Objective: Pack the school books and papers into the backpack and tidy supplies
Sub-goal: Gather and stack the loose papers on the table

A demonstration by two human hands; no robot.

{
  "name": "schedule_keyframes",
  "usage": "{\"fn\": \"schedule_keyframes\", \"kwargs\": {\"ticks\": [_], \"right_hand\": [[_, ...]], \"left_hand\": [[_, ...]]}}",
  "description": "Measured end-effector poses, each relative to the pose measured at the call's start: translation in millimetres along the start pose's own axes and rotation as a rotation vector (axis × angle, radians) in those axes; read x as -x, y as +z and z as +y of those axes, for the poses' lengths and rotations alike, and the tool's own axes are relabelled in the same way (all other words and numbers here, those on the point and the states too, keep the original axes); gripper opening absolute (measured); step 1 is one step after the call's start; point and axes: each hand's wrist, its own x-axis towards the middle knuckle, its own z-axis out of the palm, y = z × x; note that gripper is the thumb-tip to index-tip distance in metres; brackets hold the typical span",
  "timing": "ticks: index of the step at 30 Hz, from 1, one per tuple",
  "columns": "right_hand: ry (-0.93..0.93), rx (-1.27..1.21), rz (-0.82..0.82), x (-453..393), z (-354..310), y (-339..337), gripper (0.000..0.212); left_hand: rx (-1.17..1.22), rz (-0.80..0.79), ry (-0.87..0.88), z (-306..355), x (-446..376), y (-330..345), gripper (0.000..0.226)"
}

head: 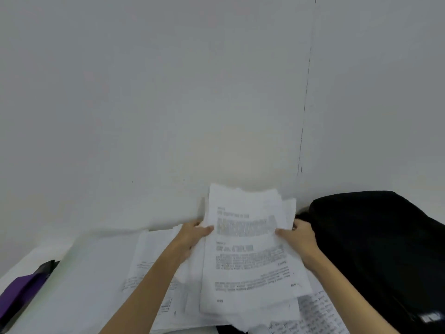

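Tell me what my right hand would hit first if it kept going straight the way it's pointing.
Probably the white wall. Your right hand, gripping the paper stack, points away from you, just left of the black backpack. Depth is unclear, so it might brush the backpack.

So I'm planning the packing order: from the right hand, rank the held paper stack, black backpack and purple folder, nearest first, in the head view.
1. Held paper stack: gripped by the right hand, at its left.
2. Black backpack: just right of that hand.
3. Purple folder: far left table edge.
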Motion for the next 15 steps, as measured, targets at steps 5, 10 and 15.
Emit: {"fn": "schedule_keyframes", "kwargs": {"ticks": [5, 10, 15], "right_hand": [[0.117, -0.029, 0.063, 8.3, 44.7, 5.6, 0.009], [0.124, 0.123, 0.158, 4.7, 60.1, 10.0, 0.013], [0.24, -0.266, 0.07, -7.5, 57.4, 20.2, 0.041]], "left_hand": [[-0.337, -0.057, -0.124, -36.6, -23.1, 5.4, 0.033], [-0.943, 0.018, 0.006, -35.9, -44.0, 12.4, 0.053], [-0.814, -0.022, 0.024, -37.4, -45.8, 19.2, 0.049]]}}
